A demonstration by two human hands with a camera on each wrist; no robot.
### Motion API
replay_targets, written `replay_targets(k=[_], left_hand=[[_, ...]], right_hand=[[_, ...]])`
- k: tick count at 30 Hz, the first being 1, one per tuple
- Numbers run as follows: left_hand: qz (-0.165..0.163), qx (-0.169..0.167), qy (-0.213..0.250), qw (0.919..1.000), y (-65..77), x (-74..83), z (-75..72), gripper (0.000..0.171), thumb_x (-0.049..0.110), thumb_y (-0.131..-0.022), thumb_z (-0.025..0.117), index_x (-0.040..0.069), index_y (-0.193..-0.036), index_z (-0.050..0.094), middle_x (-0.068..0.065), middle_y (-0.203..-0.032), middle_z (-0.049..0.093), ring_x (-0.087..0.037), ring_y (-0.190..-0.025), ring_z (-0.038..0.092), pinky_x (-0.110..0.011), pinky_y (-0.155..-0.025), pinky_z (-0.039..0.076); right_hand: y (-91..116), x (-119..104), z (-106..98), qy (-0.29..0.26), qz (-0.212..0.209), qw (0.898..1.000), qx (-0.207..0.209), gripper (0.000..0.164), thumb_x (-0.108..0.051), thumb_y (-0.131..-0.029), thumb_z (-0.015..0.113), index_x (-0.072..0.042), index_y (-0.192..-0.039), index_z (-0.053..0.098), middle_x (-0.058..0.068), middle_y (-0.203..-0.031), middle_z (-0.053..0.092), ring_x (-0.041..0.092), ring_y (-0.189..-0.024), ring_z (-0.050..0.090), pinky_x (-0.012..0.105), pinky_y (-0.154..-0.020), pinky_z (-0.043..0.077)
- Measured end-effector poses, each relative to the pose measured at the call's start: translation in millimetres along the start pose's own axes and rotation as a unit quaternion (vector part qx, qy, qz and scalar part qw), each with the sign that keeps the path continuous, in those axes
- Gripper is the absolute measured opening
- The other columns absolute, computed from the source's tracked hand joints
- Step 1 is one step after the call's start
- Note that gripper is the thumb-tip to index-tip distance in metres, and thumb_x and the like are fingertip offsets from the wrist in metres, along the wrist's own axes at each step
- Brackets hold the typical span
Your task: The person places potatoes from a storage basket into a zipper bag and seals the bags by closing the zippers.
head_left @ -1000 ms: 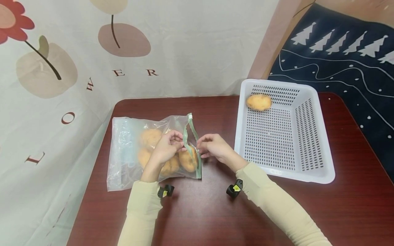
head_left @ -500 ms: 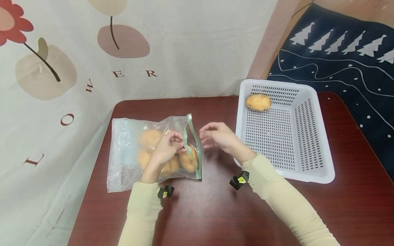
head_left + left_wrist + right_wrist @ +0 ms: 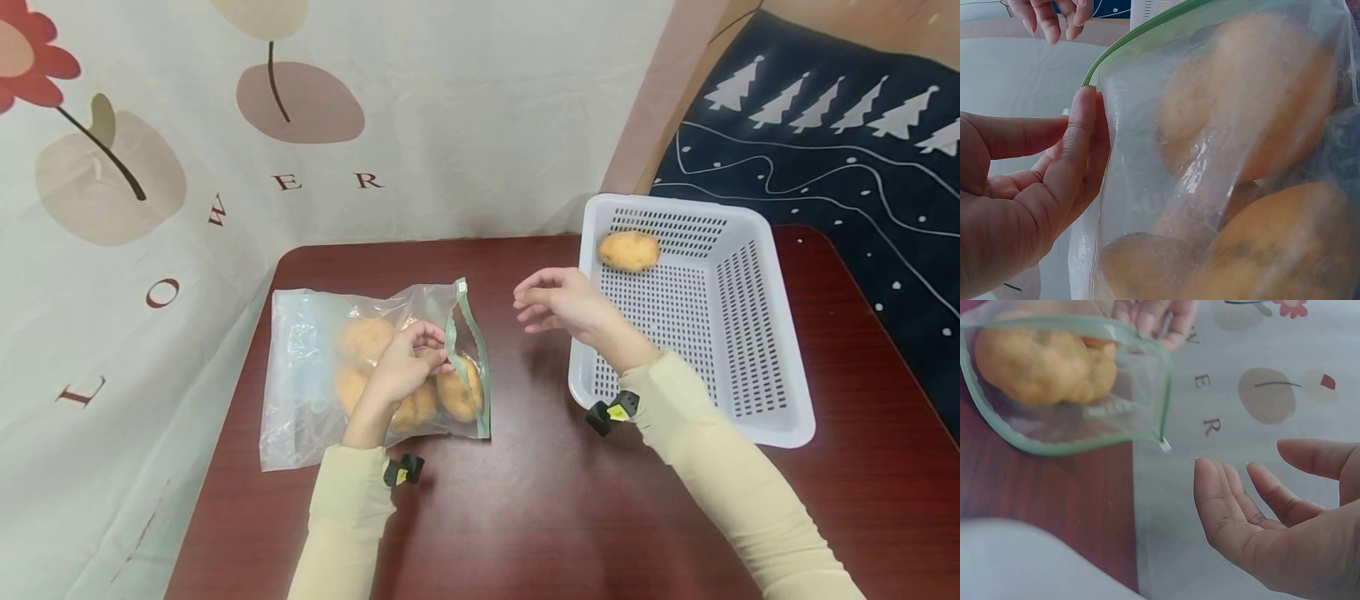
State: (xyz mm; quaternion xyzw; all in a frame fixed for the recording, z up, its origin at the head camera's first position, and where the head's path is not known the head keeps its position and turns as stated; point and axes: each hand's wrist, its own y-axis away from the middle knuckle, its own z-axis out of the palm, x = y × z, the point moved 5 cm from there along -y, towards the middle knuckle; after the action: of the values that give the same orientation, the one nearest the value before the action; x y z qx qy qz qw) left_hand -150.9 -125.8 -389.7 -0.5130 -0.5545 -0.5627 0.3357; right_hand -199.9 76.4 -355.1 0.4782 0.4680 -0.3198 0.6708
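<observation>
A clear zip bag (image 3: 288, 392) with a green zip edge (image 3: 486, 367) lies on the table at centre left, its mouth gaping to the right. Several potatoes (image 3: 459, 390) fill its right half and show through the plastic in the left wrist view. My left hand (image 3: 401, 362) pinches the upper side of the bag near its mouth, fingertips right at the green edge. Between bag and basket my right hand (image 3: 566, 304) hovers with relaxed fingers, holding nothing; the right wrist view shows its thumb and fingers (image 3: 1210, 494) apart. One potato (image 3: 630, 251) lies in the basket's far left corner.
A white slotted plastic basket (image 3: 797, 358) stands at the right of the dark red table (image 3: 510, 525). Behind the table hangs a pale printed cloth (image 3: 480, 125), with a dark blue cloth (image 3: 810, 167) at the right.
My right hand has left the bag's mouth and moved up and right towards the basket, its fingers loosening. My left hand and the bag stay in place.
</observation>
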Motion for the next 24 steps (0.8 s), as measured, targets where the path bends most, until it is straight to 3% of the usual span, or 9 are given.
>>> replay_targets(k=[7,14,19,24], left_hand=[[0.0,-0.003,0.0,1.0,0.4,-0.3,0.3,0.019,-0.017,-0.084,0.046,-0.014,-0.104,0.044,-0.015,-0.091,0.047,-0.012,-0.07,0.057,-0.027,-0.074,0.058],[0.001,-0.001,0.0,1.0,0.0,-0.9,0.2,0.017,-0.016,-0.085,0.045,-0.014,-0.103,0.045,-0.016,-0.091,0.047,-0.012,-0.07,0.058,-0.026,-0.073,0.058],[0.0,-0.001,-0.001,1.0,-0.6,-2.2,-0.1,0.017,-0.015,-0.086,0.045,-0.014,-0.102,0.045,-0.016,-0.091,0.047,-0.013,-0.07,0.058,-0.026,-0.073,0.058],[0.001,-0.002,-0.002,1.0,-1.1,-3.2,-0.5,0.017,-0.015,-0.086,0.045,-0.014,-0.103,0.045,-0.016,-0.091,0.048,-0.013,-0.07,0.058,-0.026,-0.073,0.058]], right_hand=[[1.6,-11.9,-24.8,0.015,-0.004,1.0,0.011,0.008,0.002,-0.089,0.051,0.004,-0.097,0.054,0.005,-0.075,0.062,0.018,-0.068,0.062,0.032,-0.066,0.059],[2.8,-18.2,-52.8,0.044,-0.009,0.999,0.031,0.018,-0.001,-0.09,0.051,0.01,-0.104,0.05,0.003,-0.077,0.063,0.02,-0.075,0.063,0.035,-0.072,0.059],[3.9,-17.8,-72.8,0.024,-0.017,0.998,0.047,0.006,0.001,-0.089,0.052,0.002,-0.092,0.058,0.005,-0.078,0.064,0.019,-0.073,0.064,0.036,-0.072,0.059],[4.2,-15.4,-92.4,0.018,-0.03,0.997,0.063,0.006,0.002,-0.088,0.054,0.0,-0.085,0.059,0.007,-0.079,0.063,0.018,-0.071,0.064,0.036,-0.07,0.059]])
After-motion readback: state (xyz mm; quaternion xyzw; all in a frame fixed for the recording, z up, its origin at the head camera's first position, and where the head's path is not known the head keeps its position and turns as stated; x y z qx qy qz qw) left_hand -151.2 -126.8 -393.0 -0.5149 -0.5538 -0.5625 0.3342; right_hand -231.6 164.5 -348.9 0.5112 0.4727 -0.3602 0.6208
